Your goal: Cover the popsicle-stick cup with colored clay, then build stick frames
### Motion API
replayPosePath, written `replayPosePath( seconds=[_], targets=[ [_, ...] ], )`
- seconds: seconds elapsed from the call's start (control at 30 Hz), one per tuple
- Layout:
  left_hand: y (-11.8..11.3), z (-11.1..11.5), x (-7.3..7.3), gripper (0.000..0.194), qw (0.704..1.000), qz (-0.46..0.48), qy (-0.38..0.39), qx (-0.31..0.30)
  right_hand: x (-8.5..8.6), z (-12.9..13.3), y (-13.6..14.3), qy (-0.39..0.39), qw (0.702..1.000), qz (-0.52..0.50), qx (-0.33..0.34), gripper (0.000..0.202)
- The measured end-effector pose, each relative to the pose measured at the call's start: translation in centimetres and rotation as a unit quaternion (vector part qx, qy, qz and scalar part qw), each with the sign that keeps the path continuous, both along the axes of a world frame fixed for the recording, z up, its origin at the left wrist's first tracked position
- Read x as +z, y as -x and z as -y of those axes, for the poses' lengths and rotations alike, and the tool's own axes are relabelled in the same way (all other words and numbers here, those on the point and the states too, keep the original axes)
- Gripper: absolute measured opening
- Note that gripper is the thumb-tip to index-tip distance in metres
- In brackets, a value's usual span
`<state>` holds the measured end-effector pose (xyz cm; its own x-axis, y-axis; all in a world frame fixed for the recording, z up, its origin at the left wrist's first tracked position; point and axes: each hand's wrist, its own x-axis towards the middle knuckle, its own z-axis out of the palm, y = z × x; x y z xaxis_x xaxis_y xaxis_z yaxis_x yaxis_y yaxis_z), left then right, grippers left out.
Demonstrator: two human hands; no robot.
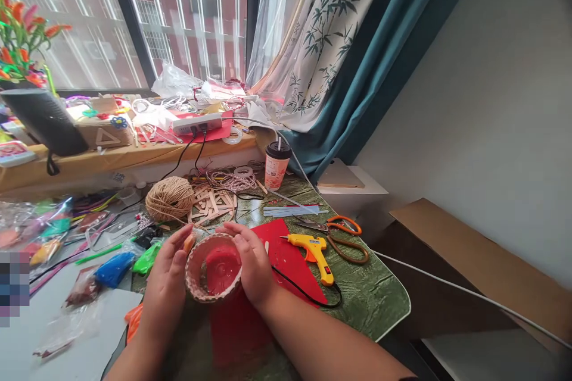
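A small round bowl [195, 293] with a pale, wavy rim sits between my two hands, its reddish inside facing up. My left hand [166, 277] cups its left side, with the fingers reaching up along the wall. From the right, my right hand [255, 259] wraps round the other side, its thumb near the rim. A red sheet [295, 268] lies beneath and to the right. On it rests part of a yellow hot glue gun [315, 250], its black cord running towards my right wrist. Behind the bowl sits a ball of twine [170, 199]. My palms hide most of the bowl's outer wall.
Orange-handled scissors [344, 235] lie beyond the glue gun. Near the window stand a lidded paper cup [277, 165] with a straw and a pile of wooden sticks [212, 203]. Bags of coloured clay [114, 269] spread left. A power strip [196, 124] rests on the sill.
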<state>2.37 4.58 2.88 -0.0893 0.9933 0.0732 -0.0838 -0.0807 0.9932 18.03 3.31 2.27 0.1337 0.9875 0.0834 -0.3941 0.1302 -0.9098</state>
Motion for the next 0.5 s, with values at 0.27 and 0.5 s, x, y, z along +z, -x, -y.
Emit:
replayPosePath(
  seconds=[0.27, 0.5],
  targets=[
    [3.2, -0.9, -0.1, 0.108, 0.948, -0.250, -0.125, -0.154, -0.9, -1.0, 0.2, 0.015, 0.997, -0.070, -0.030, 0.043],
    [2.5, -1.4, 0.7, 0.095, 0.996, -0.083, 0.012, -0.042, -0.4, -1.5, -1.0, -0.024, 0.988, 0.077, -0.133, 0.040]
  ],
)
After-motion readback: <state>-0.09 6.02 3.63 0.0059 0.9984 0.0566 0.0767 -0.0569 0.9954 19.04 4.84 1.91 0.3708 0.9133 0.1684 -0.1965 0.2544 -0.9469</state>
